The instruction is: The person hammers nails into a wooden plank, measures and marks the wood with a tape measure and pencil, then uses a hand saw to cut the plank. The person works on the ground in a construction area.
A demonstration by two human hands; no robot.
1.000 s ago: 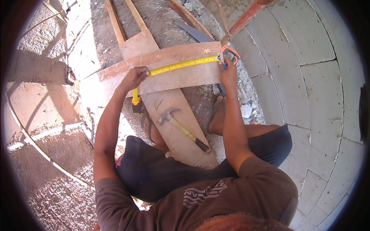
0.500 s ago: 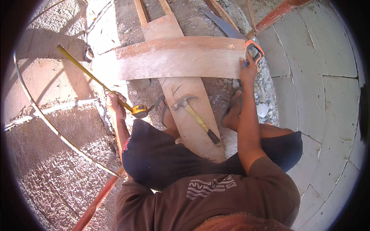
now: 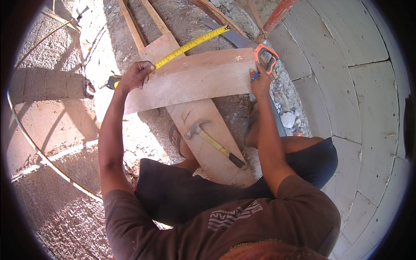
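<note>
My left hand (image 3: 138, 76) is closed on a tape measure, its black and yellow case (image 3: 113, 81) showing beside the wrist. The yellow blade (image 3: 190, 44) runs out to the upper right, over the far edge of a curved plywood strip (image 3: 190, 82). My right hand (image 3: 261, 84) grips the strip's right end, with a blue pen or pencil (image 3: 255, 76) between the fingers. Just beyond it is the orange and black handle (image 3: 274, 65) of a handsaw, whose blade (image 3: 236, 38) points away. A claw hammer (image 3: 216, 144) lies between my feet on a second plywood board (image 3: 203, 113).
Two thin wooden battens (image 3: 154, 17) extend from under the far end of the lower board. Grey block wall (image 3: 333, 86) rises at the right, near a red pole (image 3: 277, 19). A pale hose or cable (image 3: 39, 149) curves along the left. Rubble (image 3: 287, 119) lies by my right foot.
My left hand has moved up and right with the tape measure, from beside my knee to the strip's left part. Its blade now points right across the strip. My right hand keeps its hold.
</note>
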